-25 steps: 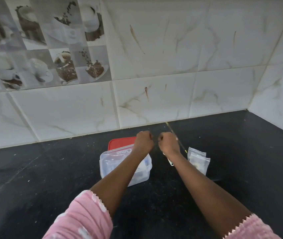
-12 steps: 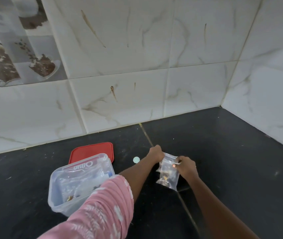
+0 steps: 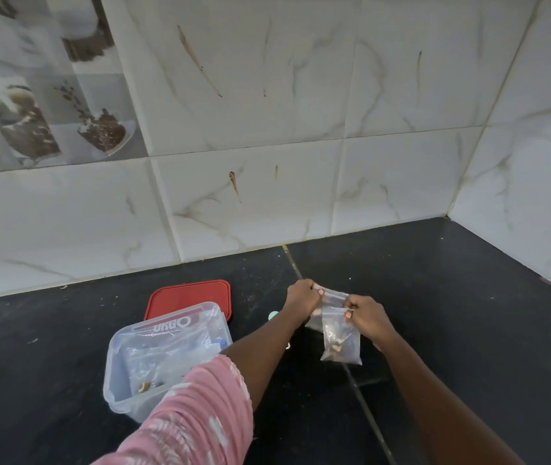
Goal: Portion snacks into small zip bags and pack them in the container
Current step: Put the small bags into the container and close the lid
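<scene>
Two hands pinch the top edge of a small zip bag (image 3: 341, 345), the left hand (image 3: 302, 297) at one corner and the right hand (image 3: 367, 317) at the other, just above the black counter (image 3: 468, 330). It holds a few snack pieces and probably needs sealing. The clear container (image 3: 113, 374), in front of its red lid (image 3: 186, 297), already has bags inside; this one is not yet packed.

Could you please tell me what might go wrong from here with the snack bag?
The left hand and right hand pinch the small zip bag only at its top; if the seal is incomplete, its snack pieces could spill. The left sleeve crosses a corner of the open container and might nudge it.
</scene>
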{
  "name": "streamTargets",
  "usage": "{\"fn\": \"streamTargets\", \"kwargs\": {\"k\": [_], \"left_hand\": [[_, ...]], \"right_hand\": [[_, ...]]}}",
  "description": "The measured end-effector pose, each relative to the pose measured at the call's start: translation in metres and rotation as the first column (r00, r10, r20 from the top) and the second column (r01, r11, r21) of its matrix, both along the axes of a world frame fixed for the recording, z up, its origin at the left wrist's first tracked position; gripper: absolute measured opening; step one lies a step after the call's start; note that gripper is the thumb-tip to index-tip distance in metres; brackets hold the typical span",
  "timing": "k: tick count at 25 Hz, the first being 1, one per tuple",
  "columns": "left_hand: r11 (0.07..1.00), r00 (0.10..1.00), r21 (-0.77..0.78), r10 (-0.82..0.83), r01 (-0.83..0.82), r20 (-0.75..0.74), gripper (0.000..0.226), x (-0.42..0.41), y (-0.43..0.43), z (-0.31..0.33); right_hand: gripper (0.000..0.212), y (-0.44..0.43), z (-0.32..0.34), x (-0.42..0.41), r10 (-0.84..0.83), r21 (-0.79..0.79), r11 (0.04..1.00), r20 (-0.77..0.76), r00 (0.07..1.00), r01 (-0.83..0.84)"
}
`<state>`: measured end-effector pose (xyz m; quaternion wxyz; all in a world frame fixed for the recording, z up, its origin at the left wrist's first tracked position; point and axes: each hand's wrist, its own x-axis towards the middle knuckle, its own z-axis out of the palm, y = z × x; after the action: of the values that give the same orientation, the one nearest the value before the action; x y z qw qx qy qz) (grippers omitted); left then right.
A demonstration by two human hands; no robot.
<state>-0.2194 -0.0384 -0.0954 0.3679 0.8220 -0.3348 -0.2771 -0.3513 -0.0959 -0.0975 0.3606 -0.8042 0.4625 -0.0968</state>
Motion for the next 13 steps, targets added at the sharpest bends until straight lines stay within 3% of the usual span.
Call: {"fn": "streamTargets", "kwargs": {"k": [4,8,11,13], "left_hand": [[0.984,0.985,-0.138,0.13,-0.113,0.117,0.028,0.027,0.045,0.042],[0.913,0.935,-0.268,0.342,-0.308,0.092,0.026,0.066,0.112,0.075],[0.91,0.907,-0.175,0.399,-0.375,0.134,0.025,0.097,0.164,0.085],[0.921,0.918,-0.062,0.39,-0.386,0.074,0.022,0.118,0.196,0.081]], "right_hand": [[0.015,0.024,0.044,0.041,0.126,-0.157,0.981,0.054,0.991,-0.116],[0.024,0.07,0.082,0.092,0.286,-0.185,0.95,0.184,0.94,-0.253],[0.028,0.109,0.098,0.127,0.414,-0.19,0.905,0.185,0.891,-0.381],[0.021,0.133,0.102,0.145,0.483,-0.095,0.876,0.191,0.855,-0.474]]}}
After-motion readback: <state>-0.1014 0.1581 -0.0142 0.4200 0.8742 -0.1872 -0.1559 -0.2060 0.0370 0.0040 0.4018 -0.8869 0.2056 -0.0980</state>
